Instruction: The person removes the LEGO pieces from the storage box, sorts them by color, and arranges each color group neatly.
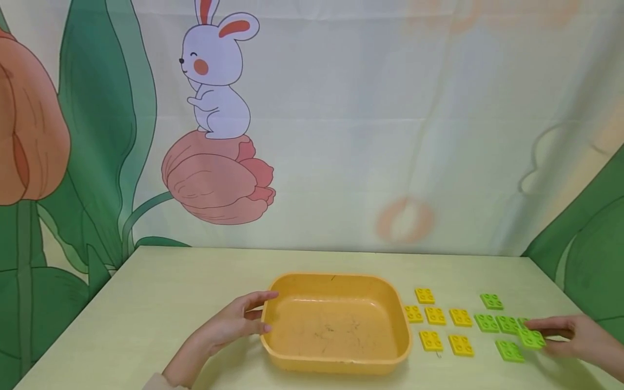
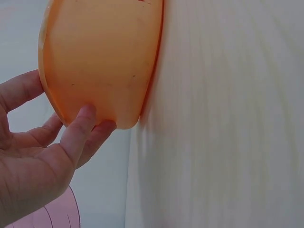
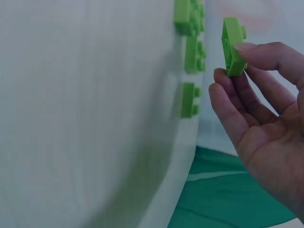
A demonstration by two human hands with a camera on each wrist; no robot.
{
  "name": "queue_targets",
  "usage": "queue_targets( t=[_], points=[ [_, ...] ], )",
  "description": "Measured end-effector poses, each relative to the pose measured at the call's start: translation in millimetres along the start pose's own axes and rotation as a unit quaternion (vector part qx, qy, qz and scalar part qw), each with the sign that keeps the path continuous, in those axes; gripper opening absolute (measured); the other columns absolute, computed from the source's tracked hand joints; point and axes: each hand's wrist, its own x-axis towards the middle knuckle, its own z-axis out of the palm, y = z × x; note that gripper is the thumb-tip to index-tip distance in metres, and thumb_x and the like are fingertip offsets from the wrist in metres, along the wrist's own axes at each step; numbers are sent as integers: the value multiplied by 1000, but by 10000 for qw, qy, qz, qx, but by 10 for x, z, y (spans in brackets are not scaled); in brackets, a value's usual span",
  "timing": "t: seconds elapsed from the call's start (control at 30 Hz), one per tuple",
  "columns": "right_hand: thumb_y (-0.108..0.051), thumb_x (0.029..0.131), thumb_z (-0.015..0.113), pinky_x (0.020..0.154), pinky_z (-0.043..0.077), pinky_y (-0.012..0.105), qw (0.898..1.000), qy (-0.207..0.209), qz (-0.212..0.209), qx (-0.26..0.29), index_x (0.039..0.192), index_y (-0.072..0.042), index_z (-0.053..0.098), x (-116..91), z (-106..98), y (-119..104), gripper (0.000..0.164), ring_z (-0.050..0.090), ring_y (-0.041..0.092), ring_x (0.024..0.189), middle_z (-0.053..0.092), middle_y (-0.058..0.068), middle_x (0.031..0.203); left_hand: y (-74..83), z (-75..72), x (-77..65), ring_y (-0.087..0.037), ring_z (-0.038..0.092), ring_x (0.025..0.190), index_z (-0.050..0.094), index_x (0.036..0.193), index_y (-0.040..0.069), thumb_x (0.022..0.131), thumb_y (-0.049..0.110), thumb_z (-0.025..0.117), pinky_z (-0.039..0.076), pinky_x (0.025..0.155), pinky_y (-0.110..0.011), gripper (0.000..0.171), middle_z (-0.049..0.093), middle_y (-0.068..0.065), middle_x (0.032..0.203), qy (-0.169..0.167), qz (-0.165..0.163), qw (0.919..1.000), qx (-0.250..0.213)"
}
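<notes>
My left hand [image 1: 229, 325] grips the left rim of a yellow-orange plastic tray [image 1: 336, 364], fingers and thumb at its wall. The left wrist view shows the thumb of that hand [image 2: 42, 166] against the outer side of the tray [image 2: 104, 57]. On the right, my right hand [image 1: 577, 338] pinches a light green toy building block [image 1: 531, 339] above the table. In the right wrist view, thumb and fingers of the hand [image 3: 270, 109] hold this block [image 3: 232, 45] by its edge, tilted up. Several other green blocks [image 1: 509, 351] lie beneath and beside it.
Several yellow blocks [image 1: 435, 316] lie between the tray and the green ones, one close against the tray's right side. The pale table [image 1: 195, 271] ends at a printed curtain [image 1: 331, 135] along the back.
</notes>
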Motion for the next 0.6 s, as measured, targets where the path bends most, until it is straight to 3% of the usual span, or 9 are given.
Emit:
queue_targets(
  t=[0.07,0.23,0.6],
  points=[
    [-9,75,71,73,52,30,9971,185,592,-451,114,16,54,7,25,38,49,62,13,87,58,30,109,-1,0,-2,-42,36,124,32,136,-6,81,0,63,46,90,-36,64,27,-27,141,-7,-7,10000,-11],
    [-5,73,71,76,51,35,9932,267,1052,-417,113,16,55,27,62,140,47,58,39,95,58,30,107,7,-5,-5,-41,36,124,33,137,-3,80,1,65,46,90,-36,65,28,-26,141,47,-83,9999,67],
    [3,70,71,71,52,36,9910,312,1244,-388,107,15,59,73,111,255,40,60,34,88,62,26,100,-2,-15,0,-41,37,124,34,137,-3,80,0,65,47,89,-37,65,29,-25,141,49,-92,9999,47]
  ],
)
